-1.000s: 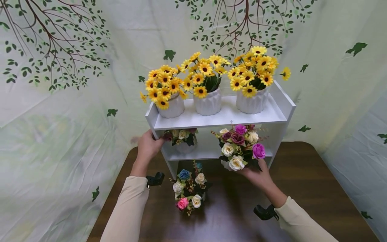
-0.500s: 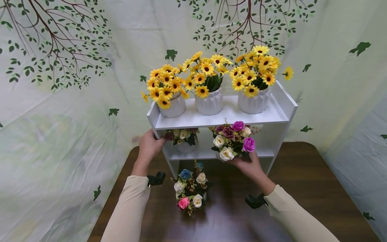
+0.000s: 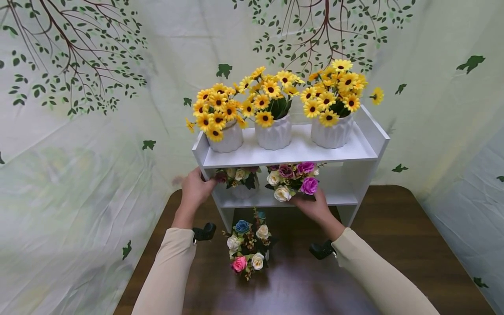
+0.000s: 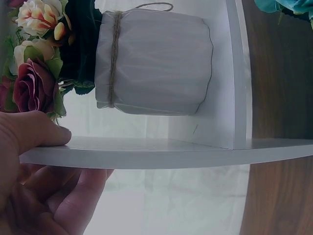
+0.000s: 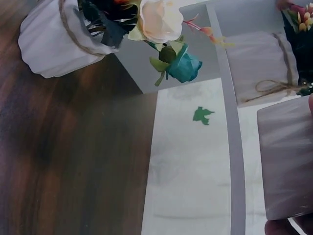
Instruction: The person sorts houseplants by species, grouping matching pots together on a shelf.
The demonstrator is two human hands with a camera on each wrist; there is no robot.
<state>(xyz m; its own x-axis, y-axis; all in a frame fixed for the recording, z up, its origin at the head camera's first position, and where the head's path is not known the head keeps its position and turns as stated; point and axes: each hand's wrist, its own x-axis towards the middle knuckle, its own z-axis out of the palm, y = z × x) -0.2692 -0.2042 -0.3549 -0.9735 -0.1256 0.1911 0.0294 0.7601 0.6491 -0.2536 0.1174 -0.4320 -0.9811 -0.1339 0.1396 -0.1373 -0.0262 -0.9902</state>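
Observation:
My left hand (image 3: 195, 188) grips the left side panel of a white shelf unit (image 3: 248, 158); in the left wrist view the thumb lies on one face of the panel (image 4: 146, 159) and the fingers on the other. With my right hand (image 3: 315, 209) I hold a pot of purple and cream artificial roses (image 3: 309, 185) at the opening of the middle tier. Its white pot (image 5: 286, 161) shows close to the tier's edge in the right wrist view. Left of it on that tier stands another rose pot (image 3: 245, 191), twine-tied, partly shaded by the top board.
Three white pots of yellow sunflowers (image 3: 273, 135) stand on the top tier. On the brown table (image 3: 409, 245), in front of the unit, sits a pot with blue, pink and cream roses (image 3: 239, 264). A leaf-printed cloth (image 3: 165, 109) hangs behind.
My right hand has carried the purple and cream rose pot leftward and inward to the middle tier, its top blooms now under the top board. The left hand keeps its grip on the panel.

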